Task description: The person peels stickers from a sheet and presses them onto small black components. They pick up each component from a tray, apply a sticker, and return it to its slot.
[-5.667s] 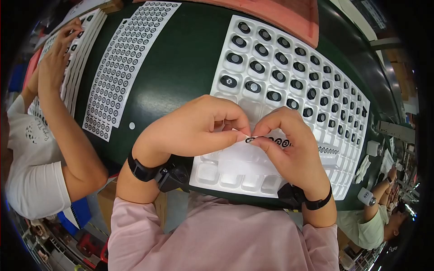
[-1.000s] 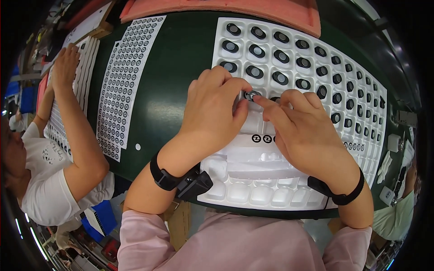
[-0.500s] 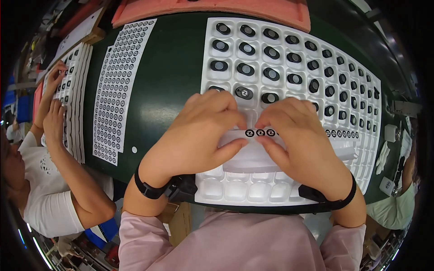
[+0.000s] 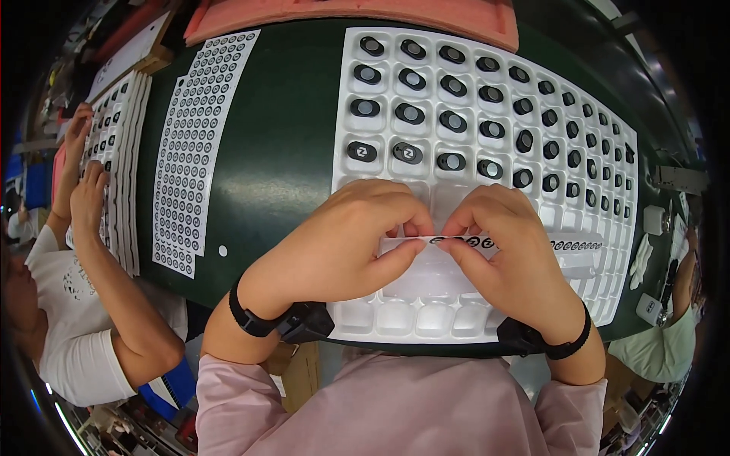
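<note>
Nearest to us are the pink sleeves (image 4: 239, 399) of the person, with the forearms reaching in from the lower edge and leaning inward toward each other. Each wrist wears a black band with a dark block on its inner side.

Just beyond, we see the left hand (image 4: 372, 232) and the right hand (image 4: 498, 243) meeting almost tip to tip, knuckles up and wrists bent inward. Both pinch a sticker strip (image 4: 578, 245), thumb below and forefinger above, the left near its left end and the right just beside.

The strip lies over the near half of a white compartment tray (image 4: 433, 323). We find its long axis running side to side, roughly level, its right end reaching well past the right hand; its row of round black stickers faces up toward us.

Past the hands, the tray's farther compartments hold black oval parts (image 4: 452, 161), most lying with their long axes roughly left to right. The two leftmost in the nearest filled row bear a white emblem.

To the left, we notice sticker sheets (image 4: 182, 159) lying lengthwise away from us, and a co-worker's hand (image 4: 87, 201) at stacked trays. A pink foam tray (image 4: 350, 17) borders the far side.
</note>
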A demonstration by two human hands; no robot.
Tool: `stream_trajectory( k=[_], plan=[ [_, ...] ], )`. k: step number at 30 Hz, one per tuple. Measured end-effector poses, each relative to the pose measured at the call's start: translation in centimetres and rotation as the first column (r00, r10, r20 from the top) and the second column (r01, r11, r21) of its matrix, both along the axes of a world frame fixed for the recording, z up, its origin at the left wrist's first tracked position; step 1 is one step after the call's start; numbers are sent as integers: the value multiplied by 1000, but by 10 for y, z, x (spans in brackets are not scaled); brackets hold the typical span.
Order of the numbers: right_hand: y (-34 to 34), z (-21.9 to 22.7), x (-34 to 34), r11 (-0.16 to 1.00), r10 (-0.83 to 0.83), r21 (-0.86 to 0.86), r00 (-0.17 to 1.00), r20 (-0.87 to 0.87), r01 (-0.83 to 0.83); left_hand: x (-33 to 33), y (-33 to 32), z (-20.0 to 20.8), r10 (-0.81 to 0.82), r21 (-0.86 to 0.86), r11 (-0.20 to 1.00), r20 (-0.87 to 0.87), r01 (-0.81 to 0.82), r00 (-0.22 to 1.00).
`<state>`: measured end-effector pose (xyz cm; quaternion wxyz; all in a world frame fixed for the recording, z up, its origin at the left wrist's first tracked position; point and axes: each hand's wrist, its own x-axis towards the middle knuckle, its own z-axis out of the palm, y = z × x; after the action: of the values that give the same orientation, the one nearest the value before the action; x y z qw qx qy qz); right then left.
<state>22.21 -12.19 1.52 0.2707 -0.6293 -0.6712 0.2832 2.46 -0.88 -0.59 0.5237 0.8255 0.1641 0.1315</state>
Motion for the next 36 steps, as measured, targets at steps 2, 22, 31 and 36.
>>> stream_trajectory(
  k=[2,22,31,36],
  plan=[
    [-1,0,2,1000,0,-4,1000,-15,0,1,1,-1,-18,-26,1000,14,18,1000],
    [-8,-8,3,968,6,248,999,54,-19,8,-6,-7,64,-173,983,12,-61,998],
    [-8,-6,3,956,4,288,987,162,-51,11,-9,-8,73,-39,997,46,-71,996],
    [-2,5,13,981,28,189,994,109,-48,14,-6,-14,102,174,978,80,-114,992]
  ],
)
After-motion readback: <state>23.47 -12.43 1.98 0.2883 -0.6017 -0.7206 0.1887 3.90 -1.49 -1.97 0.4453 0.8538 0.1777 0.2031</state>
